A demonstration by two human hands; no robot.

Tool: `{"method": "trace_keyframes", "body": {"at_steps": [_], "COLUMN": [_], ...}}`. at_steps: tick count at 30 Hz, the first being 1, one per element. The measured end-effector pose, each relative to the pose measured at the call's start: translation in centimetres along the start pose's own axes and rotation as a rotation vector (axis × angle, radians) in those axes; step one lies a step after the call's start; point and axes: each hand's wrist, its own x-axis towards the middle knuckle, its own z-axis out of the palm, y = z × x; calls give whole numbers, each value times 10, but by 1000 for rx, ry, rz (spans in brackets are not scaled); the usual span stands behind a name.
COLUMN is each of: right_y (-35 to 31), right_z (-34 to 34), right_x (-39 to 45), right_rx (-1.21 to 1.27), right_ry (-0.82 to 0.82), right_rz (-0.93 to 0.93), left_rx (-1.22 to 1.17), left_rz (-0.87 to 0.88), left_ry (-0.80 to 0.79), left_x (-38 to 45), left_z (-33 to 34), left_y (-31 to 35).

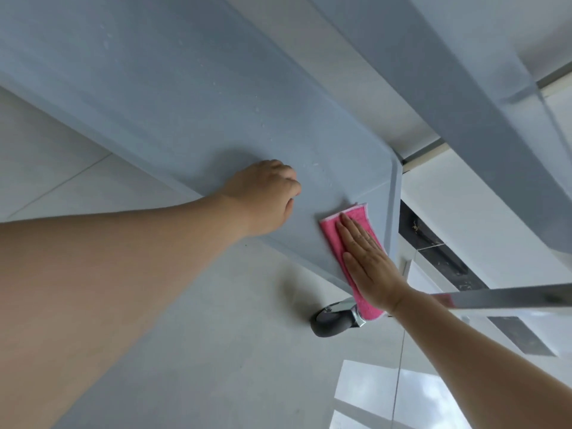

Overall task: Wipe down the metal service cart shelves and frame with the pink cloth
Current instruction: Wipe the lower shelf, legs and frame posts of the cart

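Heads up: your flat right hand only presses the cloth near the shelf edge, left hand curled empty, so it could slide off.

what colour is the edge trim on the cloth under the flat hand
White, bordering the bright pink cloth; clearest in the head view at its far end, beyond the right hand.

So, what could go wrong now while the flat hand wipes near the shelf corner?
The folded pink cloth already overhangs the grey metal shelf edge; it may slip from under the flat right hand and drop beside the grey caster wheel. Water droplets near the left hand might get missed.
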Motion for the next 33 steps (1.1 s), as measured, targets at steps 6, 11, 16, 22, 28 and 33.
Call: {"method": "trace_keyframes", "body": {"at_steps": [6,11,16,22,28,33], "right_y": [15,48,79,108,131,131], "right_z": [1,-5,-18,-32,-41,-35], "right_x": [21,66,103,143,173,166], "right_rx": [5,-2,3,-14,-18,-3], "right_ry": [42,100,105,117,130,128], "right_rz": [159,351,445,493,510,543], "left_rx": [-24,-28,-4,57,54,59], "left_rz": [-7,-32,-17,1,-3,2], "left_ry": [18,-11,11,3,27,18], "left_x": [-4,-5,-6,-6,-7,-8], "left_z": [5,4,7,8,9,6], "left_y": [-4,-5,-3,-3,-4,-2]}}
